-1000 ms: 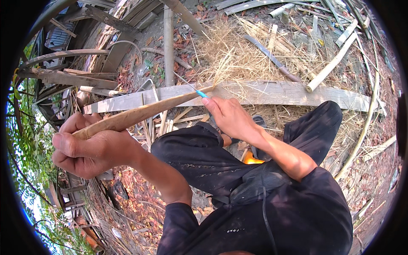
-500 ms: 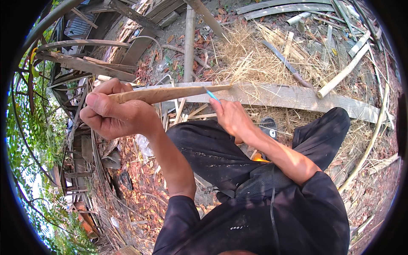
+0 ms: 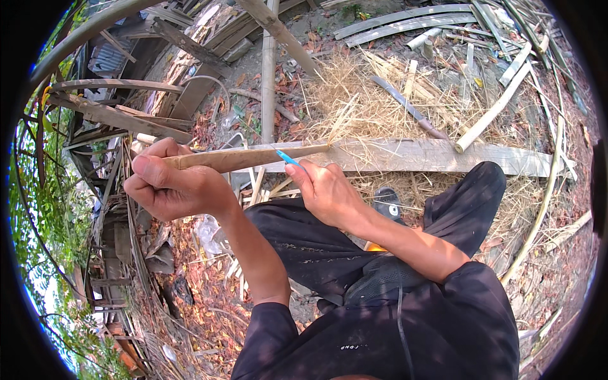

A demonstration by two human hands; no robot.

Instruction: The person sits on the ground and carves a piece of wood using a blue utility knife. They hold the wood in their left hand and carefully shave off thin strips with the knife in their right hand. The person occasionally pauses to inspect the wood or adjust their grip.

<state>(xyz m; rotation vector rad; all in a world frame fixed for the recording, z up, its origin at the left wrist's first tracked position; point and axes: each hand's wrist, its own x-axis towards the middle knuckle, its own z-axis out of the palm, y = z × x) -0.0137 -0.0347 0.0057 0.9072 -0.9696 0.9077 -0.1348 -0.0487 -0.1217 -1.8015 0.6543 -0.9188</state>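
Observation:
My left hand [image 3: 177, 180] is closed in a fist around the broad end of a tapered bamboo strip [image 3: 234, 158], lifted at the left. Its narrow end reaches right to the long grey plank [image 3: 405, 155], where pale shavings curl at the tip. My right hand [image 3: 326, 190] grips a slim blue tool [image 3: 290, 159] with a thin, dark tip; its exact kind is unclear. That tool meets the strip's near edge about midway along. Part of its handle is hidden in my fingers.
Straw-like shavings [image 3: 345, 85] lie beyond the plank, with a machete [image 3: 408, 106] on them. A pale pole [image 3: 494, 114] and curved slats [image 3: 411, 22] lie at the far right. Stacked boards [image 3: 120, 117] stand at left. My bent legs [image 3: 304, 237] are below my hands.
My right hand and the blue tool have slid left along the strip, toward my left hand. The left hand keeps its hold, and the whole view has shifted slightly.

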